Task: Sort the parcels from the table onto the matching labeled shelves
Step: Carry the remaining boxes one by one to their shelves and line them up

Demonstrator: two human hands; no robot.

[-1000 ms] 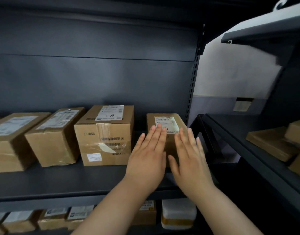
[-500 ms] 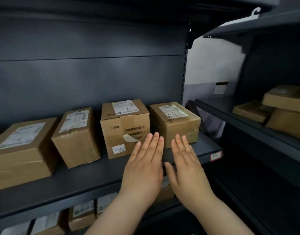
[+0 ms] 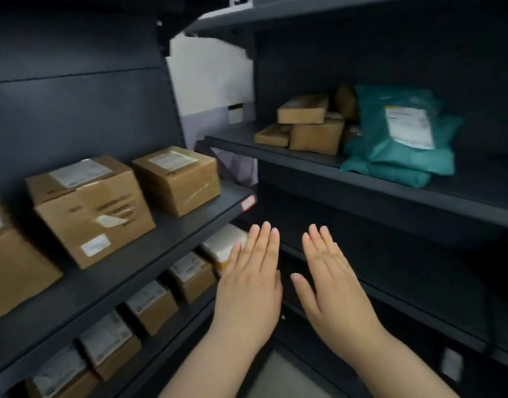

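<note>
Grips hang empty in the gap where two racks meet: the left grip [image 3: 249,287] and the right grip [image 3: 334,291] are both flat, palms down, fingers straight and laid side by side, thumbs a little apart, pinching nothing and touching nothing. No loose parcel shows, and the surface they come from is out of view, so which way the next one lies from either grip cannot be told; as I judge it, the coming move is a turn away from the racks to fetch it, and neither grip has the advantage. Of the parcels already placed, the nearest is the small box [image 3: 175,179], up and to the left of the left grip and well clear of its fingertips. It sits label up at the right end of the left shelf [image 3: 175,228], just behind a red tag [image 3: 248,203] too blurred to read. Its long axis is hard to judge in this wide view. Beside it stands a big box [image 3: 92,208], and another box [image 3: 11,259] is cut off at the frame's edge. Below that shelf runs a row of labelled boxes [image 3: 151,305] ending in a pale parcel [image 3: 227,245] just beyond the left grip's fingers. The right shelf [image 3: 304,160], up and away from the right grip, holds stacked flat cartons [image 3: 303,110] and teal bags [image 3: 402,145].
</note>
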